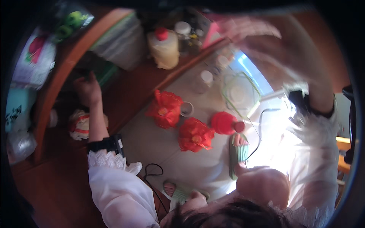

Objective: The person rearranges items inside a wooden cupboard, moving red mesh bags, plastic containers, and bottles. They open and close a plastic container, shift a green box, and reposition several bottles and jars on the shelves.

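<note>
My left hand reaches into the lower shelf of a wooden cabinet, its fingertips in shadow near a dark green box; whether it holds anything cannot be told. Below it on the shelf lies a cream bundle with a red band. My right hand is raised at the upper right, blurred, in front of a pink box. On the floor between the arms sit two red wrapped bundles with gathered tops, a small white round container and a red bottle.
A bottle with a red cap and a white-lidded jar stand on the shelf. On the floor are a clear container with a green rim, another white-lidded jar and a black cable near my slippered feet.
</note>
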